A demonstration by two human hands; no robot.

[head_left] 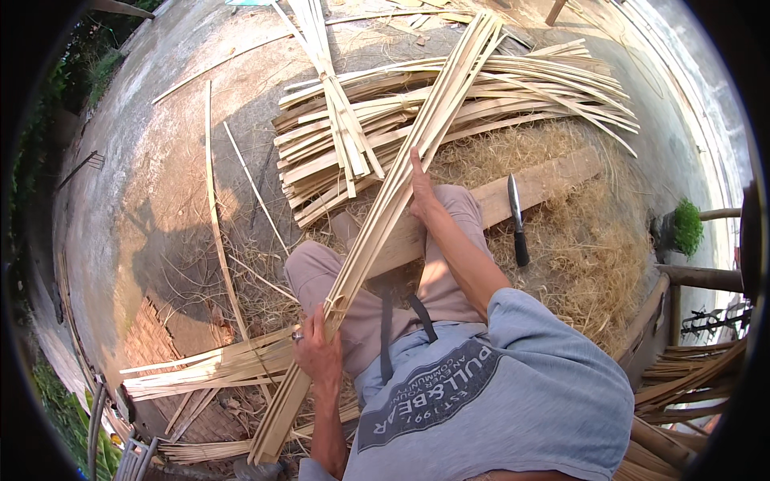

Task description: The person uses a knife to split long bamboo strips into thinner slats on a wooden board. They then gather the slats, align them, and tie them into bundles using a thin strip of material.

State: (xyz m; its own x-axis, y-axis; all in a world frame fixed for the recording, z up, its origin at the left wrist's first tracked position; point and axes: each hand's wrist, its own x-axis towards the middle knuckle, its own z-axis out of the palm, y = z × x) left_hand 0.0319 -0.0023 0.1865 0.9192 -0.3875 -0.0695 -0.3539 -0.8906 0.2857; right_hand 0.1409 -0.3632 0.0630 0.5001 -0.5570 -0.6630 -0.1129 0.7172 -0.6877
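A long bundle of pale bamboo strips [385, 210] slants across my lap, from lower left to the far side. My left hand [318, 353], with a ring on one finger, is closed around its near part. Farther up, my right hand [420, 191] holds the bundle's right side, some of its fingers hidden beneath. A wooden plank [553, 180] runs out across my knees to the right. Beside my right thigh, a knife [516, 216] with a black handle lies with its blade over the plank's edge.
Stacked bamboo strips [481, 120] lie ahead, with a narrow tied bundle [341, 120] across them. Another pile of strips [208, 369] is at my left. Curly shavings [569, 264] cover the ground at right. Single strips [215, 208] lie on the concrete at left.
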